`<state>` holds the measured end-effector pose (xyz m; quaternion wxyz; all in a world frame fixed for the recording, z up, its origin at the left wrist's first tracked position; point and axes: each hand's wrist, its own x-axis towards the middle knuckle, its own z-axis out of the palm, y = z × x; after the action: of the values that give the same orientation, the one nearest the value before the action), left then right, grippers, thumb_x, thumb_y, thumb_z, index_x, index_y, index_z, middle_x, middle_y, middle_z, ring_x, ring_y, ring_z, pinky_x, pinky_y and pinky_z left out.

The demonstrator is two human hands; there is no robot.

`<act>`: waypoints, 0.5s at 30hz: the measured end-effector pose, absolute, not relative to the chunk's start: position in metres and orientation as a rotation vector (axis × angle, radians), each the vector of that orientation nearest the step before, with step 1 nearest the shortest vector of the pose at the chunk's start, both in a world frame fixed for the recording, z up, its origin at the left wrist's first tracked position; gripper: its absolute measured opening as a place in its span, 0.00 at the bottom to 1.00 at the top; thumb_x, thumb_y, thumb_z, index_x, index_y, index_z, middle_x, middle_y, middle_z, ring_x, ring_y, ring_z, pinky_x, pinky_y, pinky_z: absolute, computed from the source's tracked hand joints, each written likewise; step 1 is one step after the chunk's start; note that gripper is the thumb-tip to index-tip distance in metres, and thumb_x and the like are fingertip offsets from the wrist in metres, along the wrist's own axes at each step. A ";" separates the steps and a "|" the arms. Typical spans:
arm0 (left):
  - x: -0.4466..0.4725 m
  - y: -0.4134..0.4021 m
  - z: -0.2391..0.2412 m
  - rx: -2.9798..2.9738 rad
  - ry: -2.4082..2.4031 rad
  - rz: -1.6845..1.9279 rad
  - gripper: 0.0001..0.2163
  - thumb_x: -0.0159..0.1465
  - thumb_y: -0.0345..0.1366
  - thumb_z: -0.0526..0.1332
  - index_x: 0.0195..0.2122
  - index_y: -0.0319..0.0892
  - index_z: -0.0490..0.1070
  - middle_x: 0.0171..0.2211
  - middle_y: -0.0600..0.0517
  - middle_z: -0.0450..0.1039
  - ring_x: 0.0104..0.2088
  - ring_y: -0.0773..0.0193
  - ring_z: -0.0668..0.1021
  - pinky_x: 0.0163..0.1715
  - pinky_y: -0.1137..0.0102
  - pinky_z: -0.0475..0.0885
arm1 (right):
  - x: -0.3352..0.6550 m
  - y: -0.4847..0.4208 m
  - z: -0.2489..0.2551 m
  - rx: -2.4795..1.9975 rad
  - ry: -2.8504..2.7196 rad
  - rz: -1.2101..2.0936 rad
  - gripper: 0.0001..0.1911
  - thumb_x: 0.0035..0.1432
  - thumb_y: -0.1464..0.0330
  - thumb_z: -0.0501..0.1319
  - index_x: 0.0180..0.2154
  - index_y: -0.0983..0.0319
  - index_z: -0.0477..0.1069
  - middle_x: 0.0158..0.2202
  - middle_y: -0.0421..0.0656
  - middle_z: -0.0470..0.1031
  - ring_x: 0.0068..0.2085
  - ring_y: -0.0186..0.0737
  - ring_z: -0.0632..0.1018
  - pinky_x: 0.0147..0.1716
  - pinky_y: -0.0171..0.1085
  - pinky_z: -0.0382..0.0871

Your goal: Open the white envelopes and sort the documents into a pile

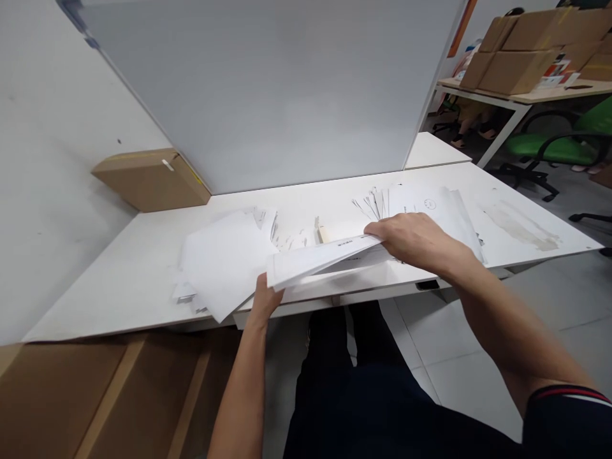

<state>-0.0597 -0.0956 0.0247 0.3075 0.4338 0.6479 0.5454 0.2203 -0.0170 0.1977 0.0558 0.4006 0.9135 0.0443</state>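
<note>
A thin stack of white paper sheets [315,258] is held up above the front of the white table, bowed along its length. My left hand [266,298] grips its left end from below, the thumb hidden or partly covered by the paper. With fingers closed, my right hand [411,237] pinches the far right end from above. Left of the held sheets lies a spread pile of white papers [224,255], one corner hanging over the table edge. Under and beyond my right hand rest more printed papers [430,204], with a round stamp on one.
Thin paper strips [377,203] and small scraps lie on the white table [129,280]. A whiteboard [296,95] stands behind. One cardboard box [157,182] sits at back left; other boxes [67,395] are below left. A green chair [549,150] stands right.
</note>
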 end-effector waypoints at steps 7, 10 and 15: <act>-0.048 -0.090 0.058 0.754 1.200 1.925 0.13 0.43 0.35 0.71 0.30 0.39 0.75 0.28 0.51 0.77 0.33 0.62 0.78 0.36 0.67 0.73 | 0.260 -0.023 0.196 1.190 2.816 -0.927 0.14 0.60 0.63 0.50 0.30 0.60 0.70 0.25 0.39 0.72 0.27 0.34 0.71 0.25 0.33 0.59; -0.025 -0.091 0.055 0.619 1.156 1.865 0.15 0.45 0.38 0.70 0.33 0.38 0.75 0.30 0.49 0.77 0.32 0.62 0.78 0.34 0.69 0.73 | 0.274 -0.028 0.147 1.270 2.428 -1.624 0.16 0.58 0.58 0.53 0.33 0.63 0.72 0.31 0.44 0.76 0.30 0.37 0.75 0.28 0.34 0.66; 0.003 -0.096 0.027 0.633 1.326 1.518 0.19 0.47 0.44 0.68 0.35 0.35 0.74 0.26 0.49 0.77 0.26 0.62 0.77 0.29 0.67 0.73 | 0.288 -0.065 0.060 1.479 1.844 -2.159 0.22 0.53 0.53 0.58 0.35 0.67 0.74 0.34 0.50 0.78 0.32 0.44 0.78 0.32 0.39 0.71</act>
<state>0.0026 -0.0964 0.0267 0.4922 0.2608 0.5464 0.6254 0.2882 -0.0648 0.0600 -0.0301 0.4617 0.5758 -0.6741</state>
